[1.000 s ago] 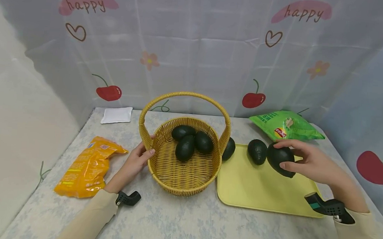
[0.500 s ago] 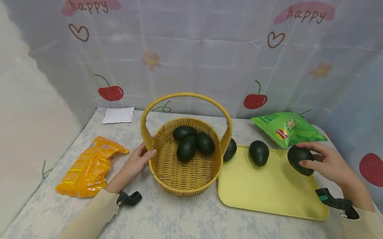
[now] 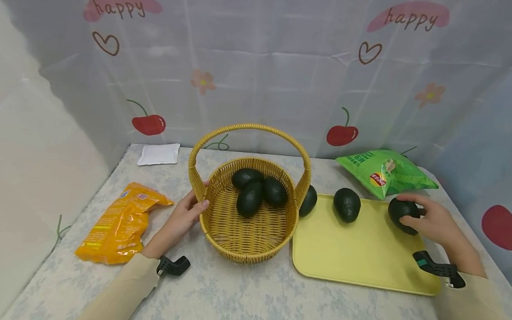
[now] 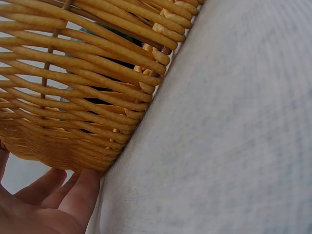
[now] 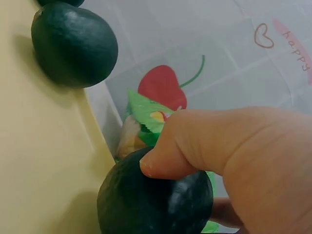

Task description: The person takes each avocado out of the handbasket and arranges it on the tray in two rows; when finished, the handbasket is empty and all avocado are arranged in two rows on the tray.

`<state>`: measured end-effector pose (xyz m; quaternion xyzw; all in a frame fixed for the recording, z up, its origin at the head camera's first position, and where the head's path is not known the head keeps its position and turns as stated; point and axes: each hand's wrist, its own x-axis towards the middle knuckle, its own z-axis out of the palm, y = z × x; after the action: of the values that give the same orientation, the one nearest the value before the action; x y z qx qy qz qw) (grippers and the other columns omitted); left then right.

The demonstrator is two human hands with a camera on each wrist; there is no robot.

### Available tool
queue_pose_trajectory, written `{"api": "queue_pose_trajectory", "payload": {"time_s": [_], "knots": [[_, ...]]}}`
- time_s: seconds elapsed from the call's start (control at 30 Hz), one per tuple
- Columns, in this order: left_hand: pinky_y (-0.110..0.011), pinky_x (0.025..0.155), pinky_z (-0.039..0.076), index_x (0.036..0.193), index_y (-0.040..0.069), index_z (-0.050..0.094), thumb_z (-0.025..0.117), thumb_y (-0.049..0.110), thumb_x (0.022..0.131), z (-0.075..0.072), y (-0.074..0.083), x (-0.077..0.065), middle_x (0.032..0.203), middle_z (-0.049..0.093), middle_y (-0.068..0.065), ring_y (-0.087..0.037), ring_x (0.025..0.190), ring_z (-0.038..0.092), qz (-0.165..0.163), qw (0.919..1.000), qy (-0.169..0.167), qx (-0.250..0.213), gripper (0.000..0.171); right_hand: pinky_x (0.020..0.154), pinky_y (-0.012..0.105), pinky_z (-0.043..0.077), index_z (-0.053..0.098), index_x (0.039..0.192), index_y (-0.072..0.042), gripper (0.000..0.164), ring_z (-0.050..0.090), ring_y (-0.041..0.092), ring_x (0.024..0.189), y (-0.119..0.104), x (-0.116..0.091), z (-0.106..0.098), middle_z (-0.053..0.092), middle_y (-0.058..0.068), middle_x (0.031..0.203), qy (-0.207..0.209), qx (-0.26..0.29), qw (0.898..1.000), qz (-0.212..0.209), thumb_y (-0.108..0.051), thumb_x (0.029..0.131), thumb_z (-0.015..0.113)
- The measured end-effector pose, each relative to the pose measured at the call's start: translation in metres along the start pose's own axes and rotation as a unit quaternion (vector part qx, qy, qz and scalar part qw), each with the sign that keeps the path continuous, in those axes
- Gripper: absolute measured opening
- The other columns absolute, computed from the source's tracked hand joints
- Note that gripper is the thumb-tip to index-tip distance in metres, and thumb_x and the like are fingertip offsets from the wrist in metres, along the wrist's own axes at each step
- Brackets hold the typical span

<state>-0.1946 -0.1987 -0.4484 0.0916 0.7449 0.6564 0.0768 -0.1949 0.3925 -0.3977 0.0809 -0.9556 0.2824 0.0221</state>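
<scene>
Left hand [image 3: 184,217] grips the basket [image 3: 247,240], three avocados [image 3: 249,199] inside; right hand [image 3: 439,221] curls round another avocado [image 3: 399,215] at the tray's [image 3: 360,257] far-right corner.

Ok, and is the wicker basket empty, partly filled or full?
Partly filled. In the head view, three avocados lie together in the wicker basket, toward its back, with its front part bare.

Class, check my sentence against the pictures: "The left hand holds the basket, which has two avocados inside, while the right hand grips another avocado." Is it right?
Not quite: the number is wrong. The head view shows three avocados inside the basket. The rest is right: the left hand holds the basket, while the right hand grips another avocado.
</scene>
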Motion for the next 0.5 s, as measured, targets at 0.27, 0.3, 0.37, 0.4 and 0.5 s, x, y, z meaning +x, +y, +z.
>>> {"api": "queue_pose_trajectory", "payload": {"time_s": [0.27, 0.3, 0.37, 0.4, 0.5], "knots": [[-0.022, 0.090, 0.054, 0.164, 0.018, 0.024, 0.049, 0.020, 0.109, -0.0004, 0.0006, 0.0010, 0.163, 0.031, -0.023, -0.038, 0.138, 0.043, 0.000, 1.0000, -0.001, -0.004, 0.060, 0.085, 0.069, 0.046, 0.053, 0.137, 0.006, 0.051, 0.047, 0.060, 0.115, -0.0007, 0.0018, 0.0061, 0.046, 0.041, 0.138, -0.001, -0.025, 0.999, 0.025, -0.006, 0.090, 0.067], [-0.022, 0.090, 0.054, 0.164, 0.018, 0.024, 0.049, 0.020, 0.109, -0.0004, 0.0005, 0.0011, 0.163, 0.031, -0.023, -0.038, 0.139, 0.043, -0.001, 1.0000, -0.001, -0.003, 0.060, 0.086, 0.071, 0.045, 0.054, 0.137, 0.006, 0.050, 0.047, 0.060, 0.116, -0.0009, 0.0019, 0.0063, 0.046, 0.041, 0.139, -0.002, -0.026, 0.999, 0.026, -0.005, 0.090, 0.066], [-0.022, 0.089, 0.054, 0.164, 0.019, 0.025, 0.050, 0.020, 0.108, -0.0003, 0.0001, 0.0014, 0.163, 0.032, -0.022, -0.038, 0.139, 0.042, -0.003, 1.0000, 0.000, -0.006, 0.061, 0.087, 0.071, 0.044, 0.055, 0.137, 0.006, 0.049, 0.047, 0.061, 0.117, -0.0015, 0.0020, 0.0064, 0.047, 0.041, 0.139, -0.001, -0.030, 0.999, 0.029, -0.006, 0.091, 0.065], [-0.022, 0.090, 0.054, 0.164, 0.019, 0.025, 0.050, 0.020, 0.108, -0.0002, 0.0000, 0.0014, 0.163, 0.032, -0.022, -0.038, 0.139, 0.042, -0.003, 1.0000, -0.001, -0.007, 0.061, 0.087, 0.071, 0.044, 0.055, 0.137, 0.005, 0.049, 0.047, 0.061, 0.117, -0.0017, 0.0021, 0.0063, 0.047, 0.041, 0.139, 0.000, -0.033, 0.999, 0.031, -0.006, 0.091, 0.065], [-0.021, 0.090, 0.053, 0.164, 0.019, 0.024, 0.049, 0.019, 0.109, -0.0002, -0.0010, 0.0013, 0.162, 0.032, -0.023, -0.038, 0.139, 0.042, -0.003, 1.0000, -0.002, -0.009, 0.061, 0.088, 0.071, 0.045, 0.054, 0.138, 0.005, 0.049, 0.048, 0.062, 0.117, -0.0025, 0.0023, 0.0053, 0.046, 0.042, 0.140, -0.006, -0.038, 0.999, 0.037, -0.010, 0.093, 0.065]]}}
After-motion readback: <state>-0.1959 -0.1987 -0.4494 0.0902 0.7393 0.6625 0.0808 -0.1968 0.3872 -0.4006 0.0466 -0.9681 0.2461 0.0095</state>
